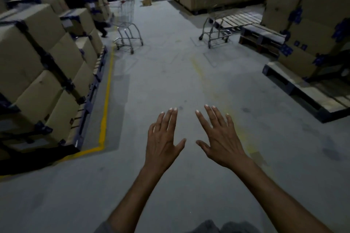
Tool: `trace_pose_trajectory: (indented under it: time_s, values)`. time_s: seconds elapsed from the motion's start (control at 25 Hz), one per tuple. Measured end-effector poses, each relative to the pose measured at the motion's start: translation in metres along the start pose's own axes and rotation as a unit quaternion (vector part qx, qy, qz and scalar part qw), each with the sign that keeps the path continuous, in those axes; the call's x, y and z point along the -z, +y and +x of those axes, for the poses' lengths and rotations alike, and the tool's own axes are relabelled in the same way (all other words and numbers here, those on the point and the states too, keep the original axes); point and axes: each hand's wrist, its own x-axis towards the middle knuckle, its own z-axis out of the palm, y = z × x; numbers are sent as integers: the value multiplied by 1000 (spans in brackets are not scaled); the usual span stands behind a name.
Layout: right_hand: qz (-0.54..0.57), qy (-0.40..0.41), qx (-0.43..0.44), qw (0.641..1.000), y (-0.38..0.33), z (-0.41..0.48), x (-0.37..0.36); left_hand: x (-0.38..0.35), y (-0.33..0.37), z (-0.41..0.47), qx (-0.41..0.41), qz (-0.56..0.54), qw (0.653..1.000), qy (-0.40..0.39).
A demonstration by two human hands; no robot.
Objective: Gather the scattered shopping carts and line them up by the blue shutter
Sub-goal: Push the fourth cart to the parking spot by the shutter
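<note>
My left hand [162, 139] and my right hand [220, 138] are stretched out side by side over the grey floor, palms down, fingers spread, holding nothing. Far ahead on the left stands a wire shopping cart [126, 22] with a deep basket, close to the stacked boxes. Ahead on the right is a second cart [216, 31], low and with only its metal frame showing, beside a wooden pallet. Both carts are well beyond my reach. No blue shutter is in view.
Stacked cardboard boxes [37, 58] on pallets line the left, bordered by a yellow floor line [107, 96]. More boxes [310, 30] and low pallets [303, 92] sit on the right. A person's leg [103, 28] shows near the left cart. The aisle floor [170, 73] runs between.
</note>
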Motion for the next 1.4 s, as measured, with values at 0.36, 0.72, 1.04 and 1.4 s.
trace_pose_trajectory:
  time_s: [0.36,0.72,1.04,1.4]
  values:
    - [22,0,-67,998,136,212,-78,-109,-27,257,-51,33,998,7]
    - [79,-29,-50,995,274,453,-125,-187,-52,517,15,-22,999,-17]
    - [72,-20,-60,995,347,670,-195,-261,-131,741,1,-48,999,-19]
    - [-12,32,-96,995,387,915,-252,-318,-228,986,-72,2,997,-2]
